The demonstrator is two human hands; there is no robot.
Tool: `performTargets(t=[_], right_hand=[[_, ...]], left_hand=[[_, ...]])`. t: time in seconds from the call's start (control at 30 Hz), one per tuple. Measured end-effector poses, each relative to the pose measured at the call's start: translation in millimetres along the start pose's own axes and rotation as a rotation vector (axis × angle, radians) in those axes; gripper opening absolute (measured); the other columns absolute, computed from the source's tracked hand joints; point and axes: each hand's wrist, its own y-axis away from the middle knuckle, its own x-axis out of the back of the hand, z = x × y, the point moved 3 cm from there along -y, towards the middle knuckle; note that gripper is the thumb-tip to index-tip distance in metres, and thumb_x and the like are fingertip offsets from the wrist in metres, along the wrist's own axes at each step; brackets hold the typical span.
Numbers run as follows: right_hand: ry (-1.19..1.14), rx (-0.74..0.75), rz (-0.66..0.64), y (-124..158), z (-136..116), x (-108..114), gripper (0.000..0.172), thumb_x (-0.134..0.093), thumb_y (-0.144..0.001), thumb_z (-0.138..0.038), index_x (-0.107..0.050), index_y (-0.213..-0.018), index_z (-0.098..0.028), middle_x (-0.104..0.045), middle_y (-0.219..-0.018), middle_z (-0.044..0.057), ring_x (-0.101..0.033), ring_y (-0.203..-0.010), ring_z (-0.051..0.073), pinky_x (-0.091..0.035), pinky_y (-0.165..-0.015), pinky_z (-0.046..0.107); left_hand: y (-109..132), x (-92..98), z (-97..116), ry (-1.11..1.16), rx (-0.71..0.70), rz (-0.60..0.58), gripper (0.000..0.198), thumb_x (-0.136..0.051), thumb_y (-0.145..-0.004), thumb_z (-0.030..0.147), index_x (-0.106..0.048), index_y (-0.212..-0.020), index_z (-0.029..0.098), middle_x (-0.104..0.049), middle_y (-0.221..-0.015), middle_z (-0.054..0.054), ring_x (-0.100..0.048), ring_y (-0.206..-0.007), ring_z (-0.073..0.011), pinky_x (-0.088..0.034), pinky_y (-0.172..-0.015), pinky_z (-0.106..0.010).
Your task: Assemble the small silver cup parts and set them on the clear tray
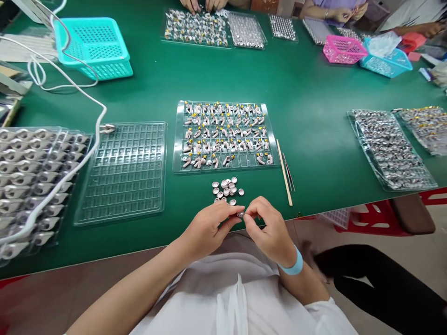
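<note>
At the table's near edge, my left hand (209, 225) pinches a small round metal part (240, 214) between thumb and fingertips. My right hand (267, 228), with a light blue band on its wrist, is closed in a pinch right against that part; whatever sits between its fingertips is too small to make out. Just beyond the fingers lies a loose pile of small round metal cups (226, 191). Behind the pile, a clear plastic tray (179, 149) carries rows of curved greyish pieces with yellow bits. Tweezers (288, 173) and a flat wooden stick (284, 173) lie to the right.
Left are a clear compartment tray (124, 204), stacked trays of metal parts (31, 181), a white cable (75, 165) and a turquoise basket (96, 51). Filled trays (391, 149) lie right. Co-workers' hands (204, 4) work across the table near pink (344, 49) and blue baskets (386, 65).
</note>
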Motion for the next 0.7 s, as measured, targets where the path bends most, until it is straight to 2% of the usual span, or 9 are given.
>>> performTargets(t=[0.5,0.7], right_hand=[[0.029,-0.040,-0.085,-5.2,3.3,-1.1,0.018,-0.049,-0.086,-0.011,-0.045,-0.073,-0.022,-0.047,-0.073,-0.001,-0.047,-0.070,0.015,-0.038,-0.065,0.029],[0.004,-0.101,-0.129,-5.3,7.3,1.5,0.015,-0.052,-0.085,-0.013,-0.049,-0.074,-0.022,-0.049,-0.072,-0.002,-0.047,-0.067,0.014,-0.037,-0.061,0.027]], left_hand=[[2.5,-6.1,-5.5,-0.051,-0.031,-0.083,0.022,-0.049,-0.099,0.015,-0.065,-0.113,0.016,-0.072,-0.084,-0.007,-0.062,-0.074,-0.0171,-0.052,-0.068,-0.029],[4.6,-7.8,-4.7,-0.044,-0.076,-0.062,0.025,-0.046,-0.098,0.013,-0.064,-0.116,0.016,-0.072,-0.086,-0.009,-0.062,-0.074,-0.0175,-0.052,-0.067,-0.030]])
